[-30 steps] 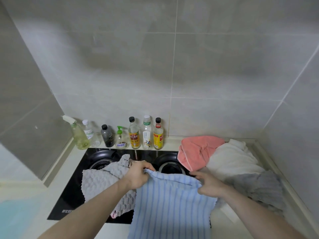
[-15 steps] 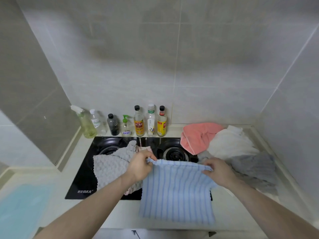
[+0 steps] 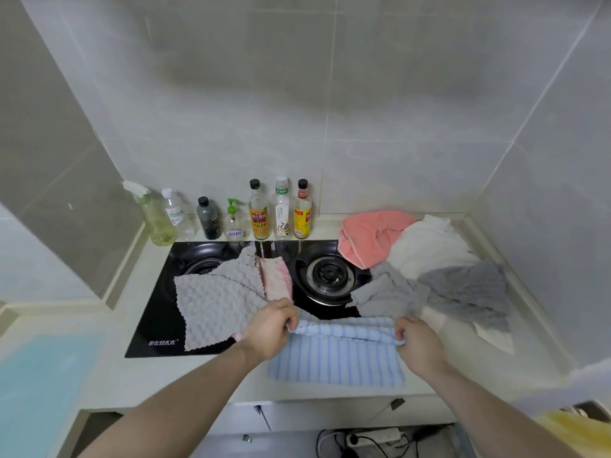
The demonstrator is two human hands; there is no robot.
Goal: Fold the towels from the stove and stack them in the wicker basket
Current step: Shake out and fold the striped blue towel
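Blue striped towel [image 3: 337, 355] lies on the near counter edge, right of the stove [image 3: 228, 292], its far edge pinched at one corner by the left hand [image 3: 269, 328] and at the other by the right hand [image 3: 418, 345]. To fold it well, I'd bring both corners evenly to the near edge, keeping stripes aligned; no basket shows

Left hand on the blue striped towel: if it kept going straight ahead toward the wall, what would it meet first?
Probably the pink cloth just beyond the left hand, beside the grey waffle-textured cloth; depth is unclear.
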